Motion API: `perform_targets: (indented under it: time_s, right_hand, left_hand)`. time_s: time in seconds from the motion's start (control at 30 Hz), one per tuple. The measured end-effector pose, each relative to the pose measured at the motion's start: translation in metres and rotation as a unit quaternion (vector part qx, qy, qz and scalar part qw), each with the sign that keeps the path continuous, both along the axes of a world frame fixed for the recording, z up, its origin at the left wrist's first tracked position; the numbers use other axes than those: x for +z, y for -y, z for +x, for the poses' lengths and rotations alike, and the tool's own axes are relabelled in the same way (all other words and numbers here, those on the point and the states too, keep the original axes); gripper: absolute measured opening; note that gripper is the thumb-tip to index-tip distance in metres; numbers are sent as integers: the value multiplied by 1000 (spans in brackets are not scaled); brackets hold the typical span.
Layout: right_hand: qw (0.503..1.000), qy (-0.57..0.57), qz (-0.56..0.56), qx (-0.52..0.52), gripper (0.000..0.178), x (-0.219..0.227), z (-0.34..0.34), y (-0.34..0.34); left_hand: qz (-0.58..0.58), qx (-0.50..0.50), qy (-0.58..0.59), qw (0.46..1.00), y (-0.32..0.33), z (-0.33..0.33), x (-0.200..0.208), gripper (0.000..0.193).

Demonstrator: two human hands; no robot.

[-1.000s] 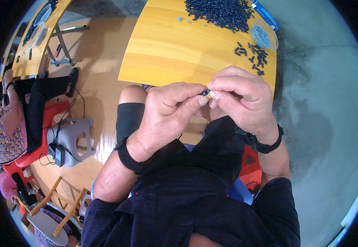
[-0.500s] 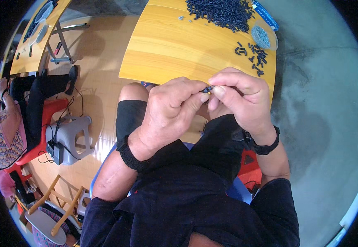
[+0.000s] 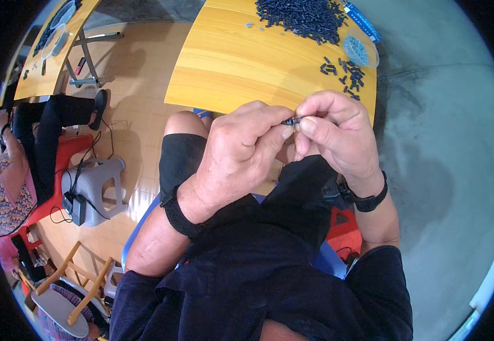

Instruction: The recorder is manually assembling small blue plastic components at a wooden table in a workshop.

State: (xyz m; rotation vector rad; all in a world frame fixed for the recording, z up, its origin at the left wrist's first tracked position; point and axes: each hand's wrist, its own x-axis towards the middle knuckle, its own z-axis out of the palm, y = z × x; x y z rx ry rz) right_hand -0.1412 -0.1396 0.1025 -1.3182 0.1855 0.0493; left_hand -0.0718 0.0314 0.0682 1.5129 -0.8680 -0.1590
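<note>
- Left hand [image 3: 235, 148] is pinching one end of a small dark piece [image 3: 290, 121] between thumb and forefinger, no gap showing; its other fingers are curling under.
- Right hand [image 3: 340, 136] is gripping the opposite end likewise, thumb against forefinger, remaining fingers bending loosely.
- Piece is hanging in the air over the lap, just short of the near edge of the yellow table [image 3: 224, 62].
- Beyond it, loose black pieces [image 3: 353, 77] are lying by the table's right edge, toward the near right corner.
- Farther up that edge, a clear bowl [image 3: 376, 57] is holding pale blue bits [image 3: 355, 50]; a blue box [image 3: 362, 23] is lying above it.
- Dark heap [image 3: 298, 20] is spreading toward the far edge.
- Risk, my judgement: so little surface is sitting in each pinch that a slip or uneven pull could drop the piece onto lap or floor.
- Fingertips are covering both ends; any join is proving too small to read. Frame is cutting off the table's far edge; right hand is hiding the near right corner.
</note>
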Motion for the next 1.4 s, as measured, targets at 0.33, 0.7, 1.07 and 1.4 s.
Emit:
perform_targets:
  time_s: [0.33,0.7,1.07,1.4]
  right_hand:
    - [999,-10,30,9,11,3,-4,1]
    - [999,-16,6,30,9,6,-3,0]
    - [988,-69,122,63,11,3,-2,8]
    - [963,-64,251,77,10,-10,-5,8]
  left_hand:
    - [-29,0,-146,989,-4,-9,11,15]
    - [28,-26,-159,987,-9,-6,15,9]
    - [-7,-27,-77,997,-4,0,9,14]
    - [-38,11,30,999,0,2,5,16]
